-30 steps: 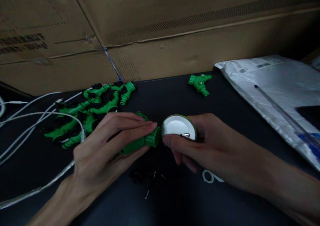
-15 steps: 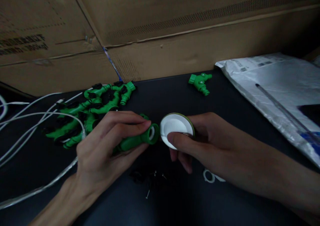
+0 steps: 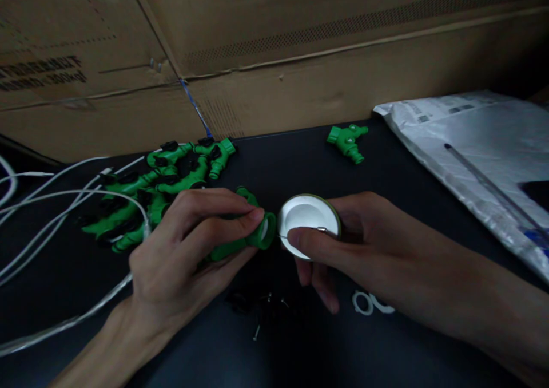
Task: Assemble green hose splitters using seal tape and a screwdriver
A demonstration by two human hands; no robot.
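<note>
My left hand (image 3: 189, 245) is closed round a green Y-shaped hose connector (image 3: 231, 249). Its open threaded end faces right and shows a whitish inside. In my right hand (image 3: 355, 236) is a round white dish, lid-like with a yellowish rim (image 3: 306, 210), the thumb pressed on its white face. A thin metal piece (image 3: 319, 229) shows by the thumb; its kind is unclear. The dish's left edge is close to the connector's mouth, with a narrow gap. Beneath the hands lie several small screws (image 3: 256, 332) among dark parts, and white ring washers (image 3: 362, 303).
Several green connectors with black valve levers (image 3: 184, 176) are piled at the left beside white cables (image 3: 64, 216). One more connector (image 3: 348, 142) lies farther back. A silvery plastic mailer (image 3: 472, 130) with a pen (image 3: 484, 179) is at right. Cardboard boxes (image 3: 300, 90) stand behind.
The dish has moved slightly right, and its face looks brighter. The connector's mouth has shifted a little right and now shows less of its inside. Both hands keep their grip.
</note>
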